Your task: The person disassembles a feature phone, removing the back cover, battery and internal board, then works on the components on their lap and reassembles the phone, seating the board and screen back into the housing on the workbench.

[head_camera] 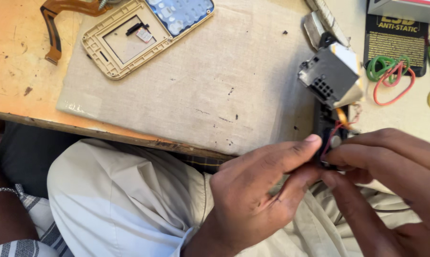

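Left hand [257,190] and right hand [391,176] both pinch small black part [330,138]; best keep grip steady, sparing red wires [333,131].

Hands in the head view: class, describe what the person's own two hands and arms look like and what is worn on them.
The left hand and right hand are both bare: no gloves, rings or watch show. The fingernails are short and unpainted. The left wrist meets a cream fabric cuff or fold at the bottom edge; whether it is a sleeve cannot be told. The right forearm is out of view.
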A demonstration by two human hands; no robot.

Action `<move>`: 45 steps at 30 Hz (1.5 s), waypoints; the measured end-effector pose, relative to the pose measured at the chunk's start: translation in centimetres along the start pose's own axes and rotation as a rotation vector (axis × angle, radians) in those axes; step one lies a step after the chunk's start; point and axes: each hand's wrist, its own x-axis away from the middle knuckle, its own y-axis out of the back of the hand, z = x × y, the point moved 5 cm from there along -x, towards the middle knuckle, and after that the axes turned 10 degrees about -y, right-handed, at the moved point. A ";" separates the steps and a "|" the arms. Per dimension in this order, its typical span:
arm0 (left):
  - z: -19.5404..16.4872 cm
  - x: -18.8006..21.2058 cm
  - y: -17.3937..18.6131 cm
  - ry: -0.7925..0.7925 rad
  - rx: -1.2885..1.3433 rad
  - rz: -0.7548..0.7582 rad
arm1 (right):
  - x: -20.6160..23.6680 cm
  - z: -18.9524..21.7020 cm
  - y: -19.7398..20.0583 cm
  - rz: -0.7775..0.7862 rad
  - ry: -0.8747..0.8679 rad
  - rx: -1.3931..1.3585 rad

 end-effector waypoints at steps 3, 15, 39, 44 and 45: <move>0.0 0.2 0.0 0.120 0.055 0.026 | 0.2 0.7 -0.1 -0.027 0.035 0.009; -0.4 -0.6 0.4 0.106 0.052 0.061 | -0.6 -0.2 -0.4 -0.017 0.012 -0.056; -2.1 -2.0 -2.0 0.178 -0.185 -0.073 | 0.0 -4.3 2.8 -0.234 0.174 -0.035; -2.1 -3.8 -2.4 0.197 -0.261 -0.071 | -3.2 -6.6 2.9 -0.277 0.188 -0.075; -2.1 -4.2 -2.5 0.192 -0.277 -0.075 | -3.8 -6.9 2.6 -0.264 0.165 -0.171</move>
